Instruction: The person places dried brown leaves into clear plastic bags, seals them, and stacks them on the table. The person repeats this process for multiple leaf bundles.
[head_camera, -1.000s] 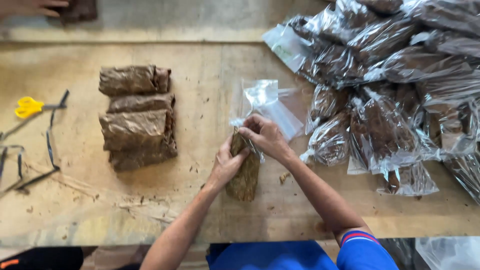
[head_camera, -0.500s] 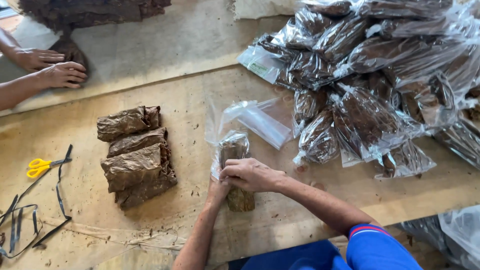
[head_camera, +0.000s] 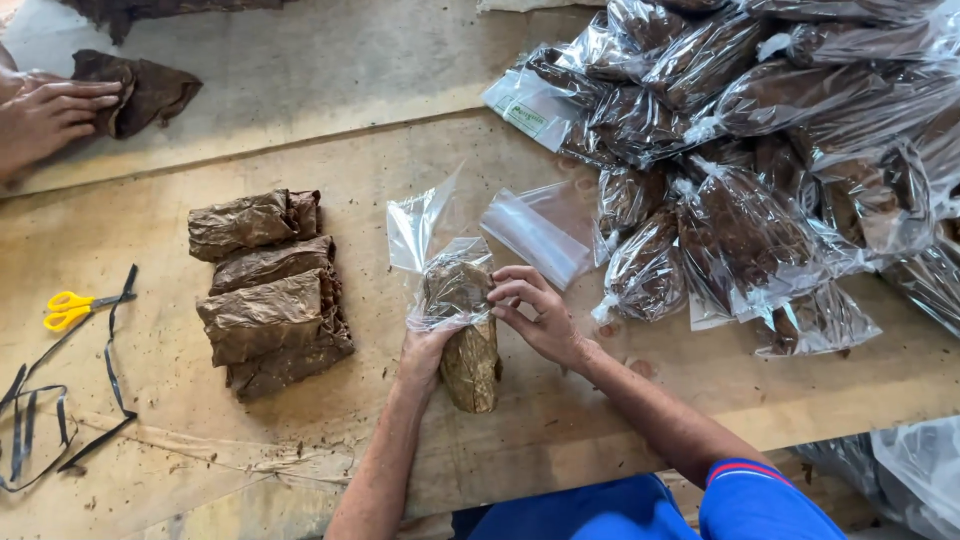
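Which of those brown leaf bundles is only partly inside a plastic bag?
The leaf bundle held between the left hand and right hand. The stacked bundles lie bare; the bagged bundles are fully wrapped.

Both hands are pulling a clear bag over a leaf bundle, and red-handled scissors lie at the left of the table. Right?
Not quite: the scissors have yellow handles, as the head view shows. The left hand and right hand are indeed working the clear bag over the leaf bundle.

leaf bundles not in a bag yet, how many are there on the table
5: four stacked in the unbagged pile left of the hands, and one bundle held by the left hand and right hand, half inside a clear bag. More may hide underneath.
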